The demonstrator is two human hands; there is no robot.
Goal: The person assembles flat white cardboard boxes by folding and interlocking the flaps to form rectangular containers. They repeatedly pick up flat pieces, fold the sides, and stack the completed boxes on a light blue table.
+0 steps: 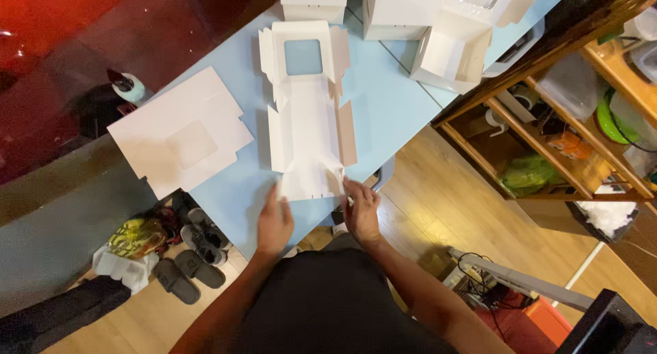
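Down at the near edge of the pale blue counter (390, 114), both hands work the same flat white box blank (306, 132), which lies unfolded with its square window cut-out at the far end. The left hand (274, 224) rests flat on the counter with open fingers, its tips touching the blank's near left corner. The right hand (361, 210) has its grip pinched shut on the near flap's right corner. Left of the left hand's grip, well apart, a stack of flat blanks (181, 138) overhangs the counter's edge. Beyond the grip, at the far end of the counter, folded white boxes (404, 12) stand together. Below and left of the hands, shoes and sandals (181, 251) lie on the wooden floor; right of them stands a wooden shelf (568, 121) with cluttered compartments.
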